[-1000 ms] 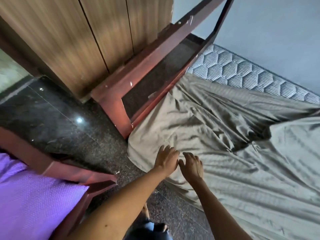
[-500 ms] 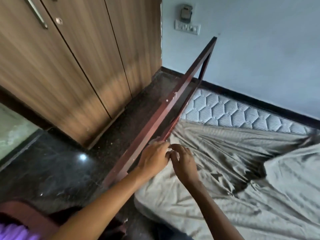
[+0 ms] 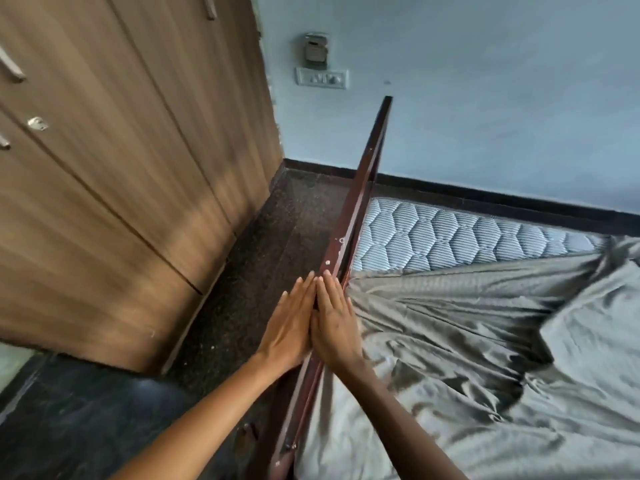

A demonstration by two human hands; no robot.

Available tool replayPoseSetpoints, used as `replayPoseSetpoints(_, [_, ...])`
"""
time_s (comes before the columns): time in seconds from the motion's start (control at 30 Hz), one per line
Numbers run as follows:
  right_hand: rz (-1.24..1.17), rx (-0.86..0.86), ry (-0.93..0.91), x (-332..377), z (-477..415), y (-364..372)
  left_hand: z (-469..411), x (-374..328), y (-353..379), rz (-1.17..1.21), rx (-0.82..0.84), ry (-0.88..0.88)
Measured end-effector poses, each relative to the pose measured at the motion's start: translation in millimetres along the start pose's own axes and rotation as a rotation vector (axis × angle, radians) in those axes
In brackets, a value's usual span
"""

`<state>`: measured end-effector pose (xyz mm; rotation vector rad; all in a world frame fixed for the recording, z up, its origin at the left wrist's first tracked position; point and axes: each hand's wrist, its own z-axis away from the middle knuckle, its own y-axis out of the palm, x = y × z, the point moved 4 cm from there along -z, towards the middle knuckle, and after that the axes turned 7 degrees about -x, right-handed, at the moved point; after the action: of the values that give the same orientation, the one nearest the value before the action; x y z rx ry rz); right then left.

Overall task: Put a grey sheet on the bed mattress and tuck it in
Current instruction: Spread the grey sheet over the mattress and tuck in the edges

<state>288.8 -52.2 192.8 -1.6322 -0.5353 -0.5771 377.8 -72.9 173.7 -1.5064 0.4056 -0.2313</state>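
Tucking step in hand at bed's side. Left hand (image 3: 289, 329) and right hand (image 3: 334, 323) side by side, fingers straight, gripping nothing, laid against bed frame rail (image 3: 351, 233); probably pushing edge into gap, contact hidden. Grey sheet (image 3: 467, 368) rumpled over mattress (image 3: 450, 237), far strip bare. Next: draw sheet toward wall, smooth, tuck

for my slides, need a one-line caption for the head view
Left hand and right hand flat by the dark red wooden bed rail; crumpled grey sheet leaves quilted blue mattress edge bare
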Motion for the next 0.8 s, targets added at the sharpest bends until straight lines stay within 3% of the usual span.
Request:
replayPoseSetpoints(0.13, [0.009,-0.011,0.161,6,6,18,1,2,8,0.166,-0.191,0.142])
replayPoseSetpoints(0.27, [0.082,0.023,0.265,14,4,10,4,-1,4,0.364,-0.040,0.143])
replayPoseSetpoints(0.37, [0.101,0.064,0.316,15,2,10,-1,2,-6,0.407,-0.051,0.084])
replayPoseSetpoints(0.43, [0.082,0.036,0.301,17,2,8,-2,3,-10,0.391,0.034,0.051])
replayPoseSetpoints(0.5, [0.078,0.003,0.239,21,1,9,-5,8,-17,0.457,0.012,-0.016])
replayPoseSetpoints(0.63, [0.119,-0.031,0.243,30,0,4,-3,5,-12,0.441,0.177,0.140])
replayPoseSetpoints(0.8, [0.176,-0.033,0.331,34,3,12,-8,18,-11,0.244,0.191,0.282])
